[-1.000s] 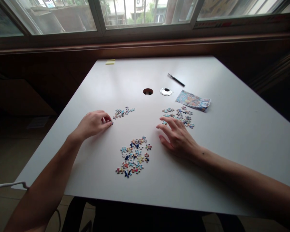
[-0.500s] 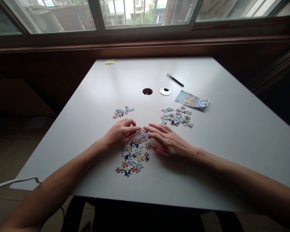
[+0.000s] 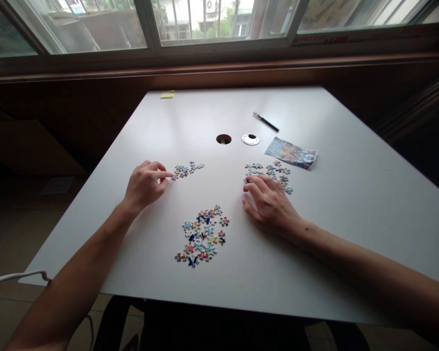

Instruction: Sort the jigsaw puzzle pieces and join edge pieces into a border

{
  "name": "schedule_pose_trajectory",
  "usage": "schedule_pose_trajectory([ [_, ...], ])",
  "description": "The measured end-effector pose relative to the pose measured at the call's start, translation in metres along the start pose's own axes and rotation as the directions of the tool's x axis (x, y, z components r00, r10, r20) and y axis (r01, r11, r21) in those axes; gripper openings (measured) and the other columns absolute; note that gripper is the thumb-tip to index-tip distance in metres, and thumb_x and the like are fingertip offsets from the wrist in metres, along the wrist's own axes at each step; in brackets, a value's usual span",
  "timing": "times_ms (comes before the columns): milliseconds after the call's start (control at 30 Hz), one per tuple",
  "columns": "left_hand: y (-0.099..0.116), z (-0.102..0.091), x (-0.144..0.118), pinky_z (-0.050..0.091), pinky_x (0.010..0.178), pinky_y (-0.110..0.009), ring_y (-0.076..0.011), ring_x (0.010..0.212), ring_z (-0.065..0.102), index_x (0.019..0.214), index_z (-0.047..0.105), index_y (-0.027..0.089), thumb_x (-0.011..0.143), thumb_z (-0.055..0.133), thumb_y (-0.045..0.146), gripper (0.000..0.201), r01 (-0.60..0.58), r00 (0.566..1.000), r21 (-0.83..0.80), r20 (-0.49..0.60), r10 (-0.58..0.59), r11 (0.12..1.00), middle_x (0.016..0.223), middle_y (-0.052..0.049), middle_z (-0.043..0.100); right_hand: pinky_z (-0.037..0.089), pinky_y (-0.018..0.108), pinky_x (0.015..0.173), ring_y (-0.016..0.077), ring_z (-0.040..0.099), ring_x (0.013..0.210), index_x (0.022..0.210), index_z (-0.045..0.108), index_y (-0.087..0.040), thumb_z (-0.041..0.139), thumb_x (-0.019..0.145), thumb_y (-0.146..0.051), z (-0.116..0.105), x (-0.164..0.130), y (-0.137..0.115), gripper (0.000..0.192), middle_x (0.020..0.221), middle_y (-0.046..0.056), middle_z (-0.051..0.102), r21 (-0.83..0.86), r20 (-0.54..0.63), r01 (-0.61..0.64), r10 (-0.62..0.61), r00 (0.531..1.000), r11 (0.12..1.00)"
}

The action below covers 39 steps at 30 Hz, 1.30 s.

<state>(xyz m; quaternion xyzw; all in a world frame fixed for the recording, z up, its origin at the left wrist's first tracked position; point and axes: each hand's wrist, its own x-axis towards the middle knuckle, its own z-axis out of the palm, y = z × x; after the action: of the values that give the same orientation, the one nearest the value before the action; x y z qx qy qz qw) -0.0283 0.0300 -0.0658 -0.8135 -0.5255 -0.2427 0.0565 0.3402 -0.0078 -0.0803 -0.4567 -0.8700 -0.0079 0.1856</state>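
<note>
Left hand (image 3: 145,184) resting at about 9 o'clock of the table, fingers loosely curled with the index extended and its tip touching the near end of the small left cluster of jigsaw pieces (image 3: 187,169); whether a piece is pinched under the thumb cannot be told. Right hand (image 3: 269,202) lying palm down at about 3 o'clock, fingers spread and slightly bent, tips resting on the near edge of the right cluster of pieces (image 3: 269,174). Best handled, judging from the layout, with light fingertip pressure: sliding one piece at a time flat on the surface, keeping the clusters apart, nudging rather than lifting so that joined bits do not break loose. Largest loose pile (image 3: 202,236) sitting at 6 o'clock, between the two forearms and untouched. Beyond the right cluster, at roughly 2 o'clock, a colourful printed puzzle packet (image 3: 291,152); farther back a black pen (image 3: 266,121), a round cable hole (image 3: 223,139) and its detached white cover ring (image 3: 250,139) near 12 o'clock, a yellow sticky note (image 3: 167,94) at the far edge. White matte table (image 3: 351,204), dark wood panelling behind, wide window (image 3: 219,19) above giving daylight.
</note>
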Motion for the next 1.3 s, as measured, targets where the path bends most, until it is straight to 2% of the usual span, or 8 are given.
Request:
schedule_pose_trajectory([
  [100, 0.006, -0.005, 0.001, 0.051, 0.075, -0.035, -0.0184, 0.082, 0.061, 0.094, 0.080, 0.030, 0.092, 0.058, 0.029, 0.022, -0.055, 0.987, -0.109, 0.142, 0.070, 0.993, 0.089, -0.004, 0.072, 0.038, 0.052, 0.105, 0.0347, 0.041, 0.130, 0.110, 0.056, -0.020, 0.051, 0.093, -0.032, 0.001, -0.001, 0.000, 0.022, 0.136, 0.016, 0.053, -0.002, 0.002, -0.005, 0.005, 1.000, 1.000],
  [200, 0.018, -0.013, 0.002, 0.051, 0.071, -0.032, -0.0170, 0.080, 0.062, 0.095, 0.079, 0.030, 0.095, 0.057, 0.030, 0.023, -0.155, 0.927, -0.303, 0.285, 0.244, 0.940, 0.088, -0.004, 0.072, 0.038, 0.053, 0.106, 0.0349, 0.040, 0.131, 0.113, 0.055, -0.020, 0.052, 0.092, -0.031, 0.002, -0.001, 0.000, 0.024, 0.138, 0.015, 0.051, 0.011, 0.008, 0.000, 0.000, 1.000, 1.000],
  [400, 0.057, -0.011, -0.004, 0.052, 0.073, -0.032, -0.0168, 0.080, 0.063, 0.110, 0.075, 0.032, 0.091, 0.051, 0.016, 0.034, -0.251, 0.821, -0.485, 0.352, 0.450, 0.838, 0.091, -0.005, 0.070, 0.037, 0.054, 0.106, 0.0356, 0.040, 0.132, 0.114, 0.055, -0.020, 0.053, 0.091, -0.030, 0.002, 0.000, 0.001, 0.025, 0.138, 0.016, 0.051, 0.037, 0.026, 0.015, -0.016, 1.000, 0.999],
  [467, 0.061, -0.008, -0.006, 0.054, 0.074, -0.032, -0.0168, 0.081, 0.063, 0.111, 0.073, 0.029, 0.090, 0.051, 0.014, 0.034, -0.217, 0.832, -0.531, 0.338, 0.439, 0.819, 0.093, -0.005, 0.070, 0.038, 0.054, 0.106, 0.0355, 0.040, 0.131, 0.113, 0.055, -0.020, 0.053, 0.091, -0.029, 0.002, 0.000, 0.001, 0.024, 0.138, 0.016, 0.051, 0.048, 0.028, 0.023, -0.024, 0.999, 0.999],
  [533, 0.055, -0.004, -0.005, 0.055, 0.077, -0.033, -0.0178, 0.086, 0.065, 0.107, 0.073, 0.024, 0.089, 0.052, 0.013, 0.030, -0.165, 0.896, -0.517, 0.277, 0.346, 0.840, 0.096, -0.006, 0.070, 0.038, 0.054, 0.106, 0.0352, 0.041, 0.131, 0.113, 0.055, -0.020, 0.053, 0.091, -0.029, 0.002, 0.000, 0.001, 0.024, 0.137, 0.016, 0.052, 0.058, 0.030, 0.026, -0.028, 0.999, 0.998],
  [667, 0.031, 0.003, -0.003, 0.052, 0.096, -0.042, -0.0227, 0.107, 0.063, 0.108, 0.073, 0.021, 0.089, 0.051, 0.012, 0.030, -0.111, 0.984, -0.293, 0.100, 0.146, 0.950, 0.113, -0.007, 0.072, 0.038, 0.053, 0.107, 0.0343, 0.042, 0.131, 0.112, 0.054, -0.020, 0.051, 0.092, -0.029, 0.001, 0.000, 0.001, 0.022, 0.135, 0.016, 0.053, 0.061, 0.037, 0.036, -0.038, 0.999, 0.998],
  [933, 0.027, 0.006, -0.005, 0.043, 0.099, -0.047, -0.0252, 0.115, 0.061, 0.107, 0.073, 0.027, 0.092, 0.052, 0.016, 0.028, -0.122, 0.975, -0.103, 0.172, 0.139, 0.987, 0.119, 0.000, 0.073, 0.038, 0.052, 0.106, 0.0339, 0.043, 0.129, 0.112, 0.053, -0.021, 0.051, 0.093, -0.029, 0.001, 0.000, 0.001, 0.021, 0.134, 0.015, 0.053, 0.061, 0.038, 0.046, -0.048, 0.998, 0.997],
  [1300, 0.033, 0.003, -0.003, 0.043, 0.097, -0.040, -0.0222, 0.111, 0.060, 0.099, 0.073, 0.024, 0.094, 0.053, 0.017, 0.022, -0.226, 0.951, -0.133, 0.184, 0.248, 0.965, 0.114, -0.001, 0.073, 0.038, 0.050, 0.107, 0.0330, 0.044, 0.129, 0.111, 0.053, -0.019, 0.051, 0.093, -0.029, 0.001, 0.001, 0.001, 0.021, 0.134, 0.015, 0.053, 0.053, 0.043, 0.048, -0.050, 0.998, 0.997],
])
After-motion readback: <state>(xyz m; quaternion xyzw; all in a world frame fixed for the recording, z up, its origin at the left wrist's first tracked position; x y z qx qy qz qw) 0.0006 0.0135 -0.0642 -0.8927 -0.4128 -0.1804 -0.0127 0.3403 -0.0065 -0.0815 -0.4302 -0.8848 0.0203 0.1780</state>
